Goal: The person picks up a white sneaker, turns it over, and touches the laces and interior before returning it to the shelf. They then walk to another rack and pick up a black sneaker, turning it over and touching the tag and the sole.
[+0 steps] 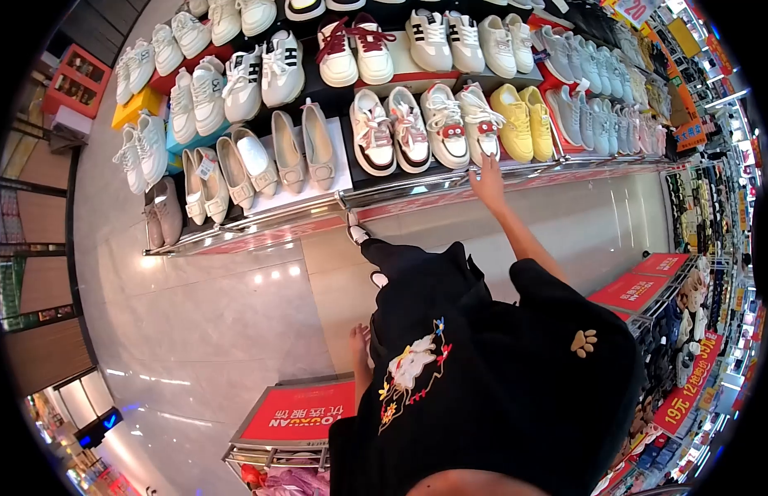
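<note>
My right hand (487, 183) reaches out to the display rack, its fingers stretched toward the toe of a white sneaker (480, 124) with a red decoration on its laces. The fingertips are at the toe and seem to touch it; the shoe rests on the rack. Its matching sneaker (444, 124) stands just left of it, and yellow sneakers (516, 124) are on the right. My left hand (361, 343) hangs low beside my body, with nothing visible in it and its fingers loosely apart, partly hidden by my dark clothing.
A metal rail (400, 192) runs along the rack's front edge. Beige flats (289, 153) and sneakers with dark red laces (374, 50) share the display. A red sign (299, 412) tops a stand at lower left. More signed racks (640, 285) line the right; tiled floor (202, 331) lies between.
</note>
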Demonstrator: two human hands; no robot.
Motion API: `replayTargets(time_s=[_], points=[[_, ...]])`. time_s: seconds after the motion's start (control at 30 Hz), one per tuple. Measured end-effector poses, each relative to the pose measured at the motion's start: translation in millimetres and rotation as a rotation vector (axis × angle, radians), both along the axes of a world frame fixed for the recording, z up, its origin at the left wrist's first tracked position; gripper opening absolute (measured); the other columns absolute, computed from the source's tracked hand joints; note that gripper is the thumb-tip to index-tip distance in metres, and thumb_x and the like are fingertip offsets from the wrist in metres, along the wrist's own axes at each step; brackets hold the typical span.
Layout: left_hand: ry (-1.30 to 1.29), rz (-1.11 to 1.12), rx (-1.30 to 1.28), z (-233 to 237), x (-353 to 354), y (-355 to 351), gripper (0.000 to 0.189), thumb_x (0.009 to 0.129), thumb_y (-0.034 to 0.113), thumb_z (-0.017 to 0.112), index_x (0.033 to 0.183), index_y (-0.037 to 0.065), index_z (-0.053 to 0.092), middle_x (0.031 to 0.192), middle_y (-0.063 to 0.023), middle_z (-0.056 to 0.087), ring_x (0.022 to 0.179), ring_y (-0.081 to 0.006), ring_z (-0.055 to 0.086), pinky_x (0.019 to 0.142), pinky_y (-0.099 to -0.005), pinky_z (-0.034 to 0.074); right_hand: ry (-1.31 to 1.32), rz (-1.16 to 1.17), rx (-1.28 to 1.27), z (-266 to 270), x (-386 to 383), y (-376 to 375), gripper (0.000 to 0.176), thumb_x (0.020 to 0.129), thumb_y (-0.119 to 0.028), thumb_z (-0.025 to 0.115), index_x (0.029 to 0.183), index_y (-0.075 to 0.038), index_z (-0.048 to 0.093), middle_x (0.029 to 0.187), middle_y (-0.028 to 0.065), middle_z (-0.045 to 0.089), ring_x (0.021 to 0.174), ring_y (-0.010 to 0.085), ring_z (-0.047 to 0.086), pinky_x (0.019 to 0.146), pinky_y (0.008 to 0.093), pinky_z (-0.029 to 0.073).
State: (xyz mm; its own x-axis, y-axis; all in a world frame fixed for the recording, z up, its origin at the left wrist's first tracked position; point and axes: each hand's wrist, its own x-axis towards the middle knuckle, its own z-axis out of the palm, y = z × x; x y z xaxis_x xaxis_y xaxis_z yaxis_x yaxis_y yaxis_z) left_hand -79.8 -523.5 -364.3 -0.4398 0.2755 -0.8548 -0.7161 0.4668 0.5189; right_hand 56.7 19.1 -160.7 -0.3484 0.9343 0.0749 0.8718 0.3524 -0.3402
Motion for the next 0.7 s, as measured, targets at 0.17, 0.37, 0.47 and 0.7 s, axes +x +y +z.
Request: replayTargets(time_s=[0.17,0.37,0.47,0.7], points=[[0.350,-0.396,0.072,-50,-3,0,0.040,0.094,0.035,0.047,0.120,0.005,0.048,0.103,-0.0102,0.063,0.094,-0.0219,0.060,0.077,-0.0335,0.047,0.335,0.179,0.215,45,-72,-49,0.038,0.082,-0.010,0.056,0.118,-0.001,0.048,0.125,0.0227,0.046,0.111,0.0395,0.047,0.093,0.0454,0.039],[0.168,-0.367,-0.006,-11,-56,7,0.039,0.094,0.035,0.046,0.120,0.006,0.049,0.102,-0.0099,0.063,0.091,-0.0202,0.060,0.072,-0.0314,0.046,0.569,0.402,-0.027,38,-169,-75,0.031,0.080,-0.006,0.056,0.110,0.001,0.052,0.113,0.0191,0.053,0.107,0.0347,0.050,0.089,0.0406,0.042],[0.088,-0.254,-0.058,10,-104,7,0.039,0.095,0.035,0.045,0.119,0.006,0.049,0.101,-0.0097,0.064,0.090,-0.0193,0.061,0.070,-0.0303,0.046,0.495,0.408,-0.072,33,-194,-80,0.031,0.080,-0.008,0.057,0.110,0.001,0.053,0.115,0.0196,0.052,0.107,0.0347,0.050,0.089,0.0410,0.043],[0.160,-0.100,-0.089,65,-218,70,0.039,0.095,0.036,0.044,0.119,0.005,0.048,0.103,-0.0101,0.062,0.089,-0.0187,0.061,0.067,-0.0284,0.046,0.181,0.412,-0.114,47,-201,-99,0.053,0.080,-0.015,0.060,0.126,0.005,0.043,0.140,0.0234,0.031,0.129,0.0375,0.033,0.101,0.0439,0.035]])
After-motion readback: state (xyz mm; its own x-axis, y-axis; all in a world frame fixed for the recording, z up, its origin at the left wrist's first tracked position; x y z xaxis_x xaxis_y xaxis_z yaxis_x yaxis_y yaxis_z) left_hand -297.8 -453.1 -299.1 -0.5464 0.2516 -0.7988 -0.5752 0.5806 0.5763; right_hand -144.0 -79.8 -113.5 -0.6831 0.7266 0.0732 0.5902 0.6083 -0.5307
